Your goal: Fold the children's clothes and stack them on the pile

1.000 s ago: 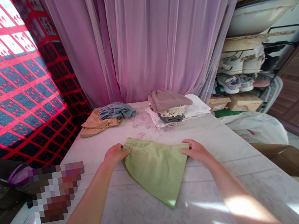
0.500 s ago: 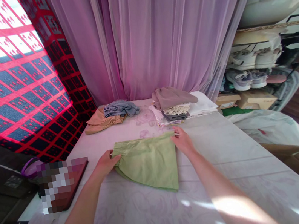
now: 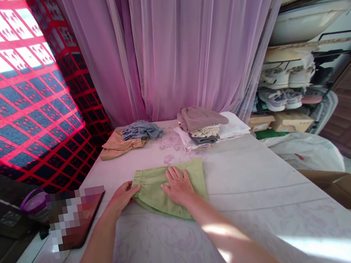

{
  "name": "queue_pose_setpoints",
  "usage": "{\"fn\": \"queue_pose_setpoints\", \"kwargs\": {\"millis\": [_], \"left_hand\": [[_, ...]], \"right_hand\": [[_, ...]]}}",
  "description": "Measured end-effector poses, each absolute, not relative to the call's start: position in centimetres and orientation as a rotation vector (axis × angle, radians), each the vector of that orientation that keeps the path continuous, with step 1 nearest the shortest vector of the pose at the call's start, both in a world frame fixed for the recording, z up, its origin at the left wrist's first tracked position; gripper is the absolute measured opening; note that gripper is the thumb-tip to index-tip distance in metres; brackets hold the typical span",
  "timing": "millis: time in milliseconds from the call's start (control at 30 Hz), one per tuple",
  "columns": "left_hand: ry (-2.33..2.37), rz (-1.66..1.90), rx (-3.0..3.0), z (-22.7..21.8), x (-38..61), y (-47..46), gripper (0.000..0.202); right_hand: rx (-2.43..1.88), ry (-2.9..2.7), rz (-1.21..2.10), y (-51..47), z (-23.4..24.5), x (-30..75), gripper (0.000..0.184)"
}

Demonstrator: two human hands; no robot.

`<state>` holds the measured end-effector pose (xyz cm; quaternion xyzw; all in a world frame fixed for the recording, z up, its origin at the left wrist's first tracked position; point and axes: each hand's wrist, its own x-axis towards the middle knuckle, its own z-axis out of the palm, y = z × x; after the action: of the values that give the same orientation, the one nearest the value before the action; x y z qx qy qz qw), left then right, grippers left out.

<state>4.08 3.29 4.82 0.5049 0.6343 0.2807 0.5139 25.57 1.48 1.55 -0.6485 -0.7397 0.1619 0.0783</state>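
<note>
Green shorts [image 3: 152, 191], folded in half, lie flat on the patterned cloth in front of me. At their gathered waistband on the left, my left hand [image 3: 124, 197] pinches the edge between thumb and fingers. My right hand [image 3: 178, 185] rests flat on the middle of the fabric, fingers spread, palm down. The underside of the shorts is hidden.
Tan and blue denim clothes [image 3: 141, 130] lie at the back left. A stack of folded clothes [image 3: 202, 120] sits at the back right. A dark red flat case [image 3: 88, 215], partly blurred, is on the left. Shelves with shoes [image 3: 281, 98] and an open cardboard box [image 3: 349, 187] stand right.
My right hand has let go of the shorts' right corner and moved left onto the middle of the fabric. My left hand keeps its hold at the waistband. The view has shifted slightly.
</note>
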Motion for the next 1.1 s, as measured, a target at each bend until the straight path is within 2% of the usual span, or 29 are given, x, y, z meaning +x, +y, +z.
{"fn": "queue_pose_setpoints", "kwargs": {"millis": [467,733,833,1000,1100], "left_hand": [[1.371,0.792,1.061,4.6,4.0,3.5,0.054],[1.247,0.819,1.179,7.7,6.7,2.6,0.058],[1.233,0.773,1.313,9.2,8.8,2.1,0.06],[1.375,0.597,1.633,9.7,13.6,1.2,0.054],[1.45,0.543,1.857,9.0,16.6,0.3,0.048]], "right_hand": [[-1.954,-2.107,0.493,-2.6,1.8,23.9,0.065],[-1.678,-2.035,0.669,-4.7,2.6,24.7,0.052],[-1.585,-1.684,0.839,-3.6,3.4,26.8,0.05],[-1.351,-0.778,1.44,-2.2,4.7,30.6,0.055],[-1.28,-0.58,1.51,-2.4,5.0,32.1,0.054]]}}
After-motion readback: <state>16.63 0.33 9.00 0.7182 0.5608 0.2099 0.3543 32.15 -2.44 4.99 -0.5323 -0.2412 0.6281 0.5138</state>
